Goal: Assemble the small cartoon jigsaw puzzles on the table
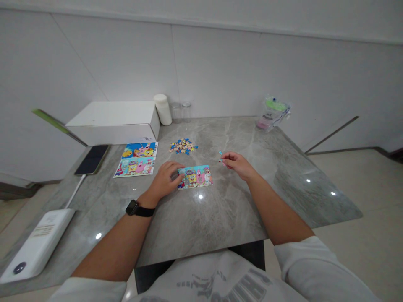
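Note:
A small cartoon jigsaw puzzle (199,177) lies flat on the grey table in front of me. My left hand (168,178) rests at its left end, thumb on the picture and fingers apart near the top left corner. To the right of the puzzle, my right hand (236,163) pinches a small jigsaw piece (221,160) between thumb and fingertips. Just beyond these fingertips is another light blue piece (221,152). Farther back sits a loose pile of blue, yellow and pink jigsaw pieces (183,146).
Left of the puzzle lies a printed picture sheet (137,160), beside a phone (92,160) cabled to a white power bank (39,243). A white box (116,119), white bottle (163,110) and clear glasses (186,111) line the back. A plastic bag (273,114) sits back right.

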Tool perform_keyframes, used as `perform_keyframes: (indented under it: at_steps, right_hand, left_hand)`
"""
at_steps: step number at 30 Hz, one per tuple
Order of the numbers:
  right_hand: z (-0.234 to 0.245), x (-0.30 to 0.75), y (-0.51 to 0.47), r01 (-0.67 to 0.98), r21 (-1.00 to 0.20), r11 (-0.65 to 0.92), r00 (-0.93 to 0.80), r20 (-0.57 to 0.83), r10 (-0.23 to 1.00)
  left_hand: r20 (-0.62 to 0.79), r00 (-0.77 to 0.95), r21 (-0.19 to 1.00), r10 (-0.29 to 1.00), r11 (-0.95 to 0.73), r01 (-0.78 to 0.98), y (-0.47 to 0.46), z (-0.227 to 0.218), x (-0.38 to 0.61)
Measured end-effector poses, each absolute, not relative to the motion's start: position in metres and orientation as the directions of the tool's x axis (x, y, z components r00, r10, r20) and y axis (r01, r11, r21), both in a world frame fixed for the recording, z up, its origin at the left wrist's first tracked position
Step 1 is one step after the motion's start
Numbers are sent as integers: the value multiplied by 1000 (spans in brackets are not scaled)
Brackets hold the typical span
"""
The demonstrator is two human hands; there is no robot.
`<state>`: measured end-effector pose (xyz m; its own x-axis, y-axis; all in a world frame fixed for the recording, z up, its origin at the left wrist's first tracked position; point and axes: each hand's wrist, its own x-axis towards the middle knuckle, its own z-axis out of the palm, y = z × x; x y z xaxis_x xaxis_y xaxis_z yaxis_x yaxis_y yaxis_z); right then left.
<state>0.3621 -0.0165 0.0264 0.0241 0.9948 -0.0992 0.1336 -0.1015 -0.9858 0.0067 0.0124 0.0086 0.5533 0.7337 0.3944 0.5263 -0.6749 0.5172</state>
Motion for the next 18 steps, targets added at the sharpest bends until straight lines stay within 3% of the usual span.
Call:
perform_keyframes:
  at_steps: [6,10,14,18]
  right_hand:
    - [33,355,-7,184,-980,-81,-31,-88,996]
    - [40,348,15,290,-956,-33,-143,-78,987]
    - [43,337,37,505,-858,97,-283,-59,957]
    - [37,327,45,627,-750,211,-377,-55,924]
  left_hand:
    - [408,575,450,709,-704,550,-5,25,19]
    - [332,695,376,638,-765,523,-16,38,40]
    - [264,737,335,622,-776,535,-26,39,62]
    - [315,689,322,652,-757,569,-35,27,72]
